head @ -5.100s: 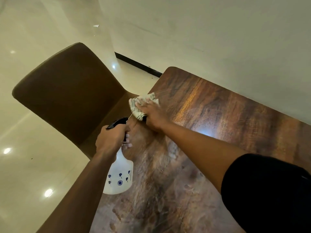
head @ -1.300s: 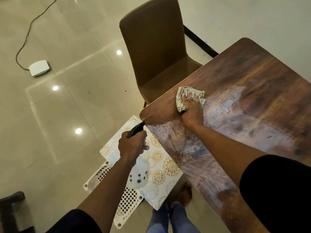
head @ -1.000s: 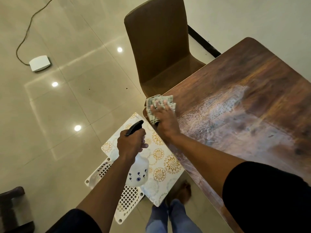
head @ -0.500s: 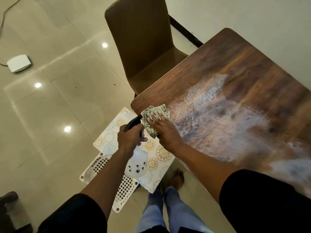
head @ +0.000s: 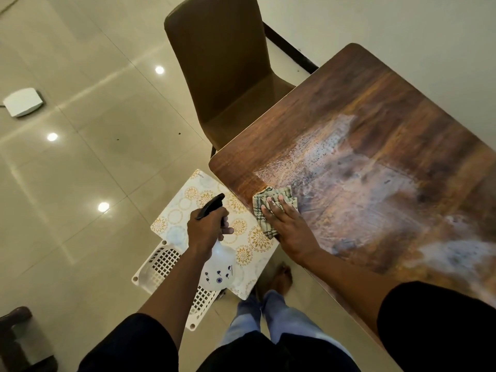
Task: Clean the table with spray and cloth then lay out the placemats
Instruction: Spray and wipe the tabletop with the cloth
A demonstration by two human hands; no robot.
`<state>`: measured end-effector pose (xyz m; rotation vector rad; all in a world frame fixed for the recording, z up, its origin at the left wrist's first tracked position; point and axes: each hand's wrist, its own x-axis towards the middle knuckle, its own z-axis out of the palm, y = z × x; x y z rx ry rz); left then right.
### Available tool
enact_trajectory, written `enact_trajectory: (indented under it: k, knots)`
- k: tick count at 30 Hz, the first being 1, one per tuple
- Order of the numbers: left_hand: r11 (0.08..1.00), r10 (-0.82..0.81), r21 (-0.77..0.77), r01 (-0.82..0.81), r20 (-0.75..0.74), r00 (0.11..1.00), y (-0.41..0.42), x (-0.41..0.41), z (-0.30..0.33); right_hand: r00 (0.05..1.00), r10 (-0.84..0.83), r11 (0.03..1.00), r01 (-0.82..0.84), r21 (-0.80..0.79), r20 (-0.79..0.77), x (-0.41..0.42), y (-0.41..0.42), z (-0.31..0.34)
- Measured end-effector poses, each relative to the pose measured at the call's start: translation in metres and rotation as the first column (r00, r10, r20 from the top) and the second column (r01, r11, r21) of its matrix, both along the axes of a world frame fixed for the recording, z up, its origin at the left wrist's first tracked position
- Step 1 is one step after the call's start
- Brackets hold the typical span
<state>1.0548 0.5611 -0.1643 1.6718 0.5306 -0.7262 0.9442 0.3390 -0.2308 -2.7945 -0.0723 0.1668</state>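
The right hand (head: 288, 226) presses flat, fingers straight, on the checked cloth (head: 271, 208) at the wooden table's (head: 375, 135) near edge. The left hand (head: 206, 232) grips the spray bottle (head: 218, 267) (white, black trigger) beside the table — above the patterned placemats (head: 188, 210) lying on a white basket (head: 161, 267).

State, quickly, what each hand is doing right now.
Left hand: grips the spray bottle.
Right hand: open, fingers flat, pressing the cloth on the table.

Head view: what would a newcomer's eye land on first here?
First the right hand, pressed flat on a checked cloth at the near corner of the wooden table, beside pale wet streaks. Next the left hand gripping a white spray bottle off the table edge, above a patterned placemat lying on a white basket.
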Motion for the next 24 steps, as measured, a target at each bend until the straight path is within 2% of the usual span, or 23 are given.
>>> enact_trajectory:
  k: [6,12,18,24]
  knots:
    - [1.000,0.023,-0.012,-0.022,0.018,1.000,0.009,0.006,0.001,0.992,0.112,0.993,-0.110,0.036,-0.061,0.101,0.039,0.009]
    - [0.998,0.056,-0.014,-0.055,0.026,0.998,0.012,0.008,0.003,0.970,0.160,0.986,-0.166,-0.022,-0.182,0.178,0.061,0.025]
    - [1.000,0.000,-0.009,0.001,0.029,1.000,0.007,0.009,0.004,0.992,0.072,0.997,-0.068,0.039,-0.104,0.130,0.061,0.023]
    - [0.991,-0.128,-0.019,0.129,0.047,0.991,-0.010,0.000,-0.001,0.999,-0.028,0.997,0.031,0.067,-0.034,0.022,0.033,0.005]
